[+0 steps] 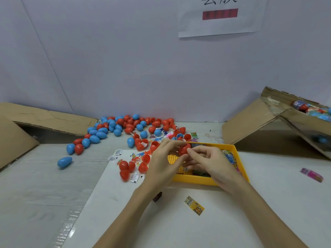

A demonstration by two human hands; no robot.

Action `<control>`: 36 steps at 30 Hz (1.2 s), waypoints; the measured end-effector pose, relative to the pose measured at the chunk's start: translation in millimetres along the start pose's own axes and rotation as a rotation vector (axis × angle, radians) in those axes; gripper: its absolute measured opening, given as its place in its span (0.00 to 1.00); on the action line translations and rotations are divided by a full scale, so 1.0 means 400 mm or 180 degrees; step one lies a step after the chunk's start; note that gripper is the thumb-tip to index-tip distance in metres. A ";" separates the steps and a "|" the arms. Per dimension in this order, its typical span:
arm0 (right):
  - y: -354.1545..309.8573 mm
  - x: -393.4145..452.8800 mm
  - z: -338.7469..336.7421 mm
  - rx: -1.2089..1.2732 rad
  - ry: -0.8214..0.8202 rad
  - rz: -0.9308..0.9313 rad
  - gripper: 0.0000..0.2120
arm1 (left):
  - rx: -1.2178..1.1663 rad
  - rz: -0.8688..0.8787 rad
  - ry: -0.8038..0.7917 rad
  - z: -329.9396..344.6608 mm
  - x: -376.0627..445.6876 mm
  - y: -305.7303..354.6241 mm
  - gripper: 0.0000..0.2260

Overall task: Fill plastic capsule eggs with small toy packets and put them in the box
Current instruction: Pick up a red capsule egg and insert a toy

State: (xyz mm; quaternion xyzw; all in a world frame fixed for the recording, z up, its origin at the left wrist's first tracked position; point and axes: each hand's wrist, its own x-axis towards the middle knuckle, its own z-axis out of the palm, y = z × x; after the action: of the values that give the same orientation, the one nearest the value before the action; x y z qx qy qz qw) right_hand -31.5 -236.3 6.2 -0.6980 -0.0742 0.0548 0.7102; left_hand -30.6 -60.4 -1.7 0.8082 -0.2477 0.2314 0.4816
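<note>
My left hand and my right hand meet above the yellow tray and together grip a red capsule egg. The right thumb and fingers pinch at its right side; whether a packet is between them is hidden. The tray holds several small toy packets. A pile of blue and red capsule eggs lies behind and left of the hands. Several red egg halves lie just left of my left wrist. The cardboard box at the right holds filled eggs.
A flat cardboard box lies at the far left. One blue egg sits alone at the left. A yellow packet lies near my forearms, a pink packet at the right. A small dark block sits under my left forearm.
</note>
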 end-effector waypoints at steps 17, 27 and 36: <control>0.007 0.005 0.004 -0.0124 0.0520 -0.0199 0.20 | -0.0080 -0.0127 0.0035 0.005 -0.011 0.003 0.14; 0.011 -0.001 0.008 -0.0354 0.0544 -0.0541 0.12 | -0.0220 -0.0554 0.0062 0.000 -0.009 0.006 0.10; 0.014 0.008 0.015 -0.0608 0.0673 -0.0662 0.20 | -0.0282 -0.0267 -0.0303 -0.001 -0.010 0.013 0.15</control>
State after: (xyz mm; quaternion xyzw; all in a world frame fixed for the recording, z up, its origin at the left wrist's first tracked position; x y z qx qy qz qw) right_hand -29.1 -229.8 0.7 -0.7527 -0.0758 -0.1000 0.6463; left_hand -37.0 -61.3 -0.5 0.8059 -0.2462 0.1612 0.5138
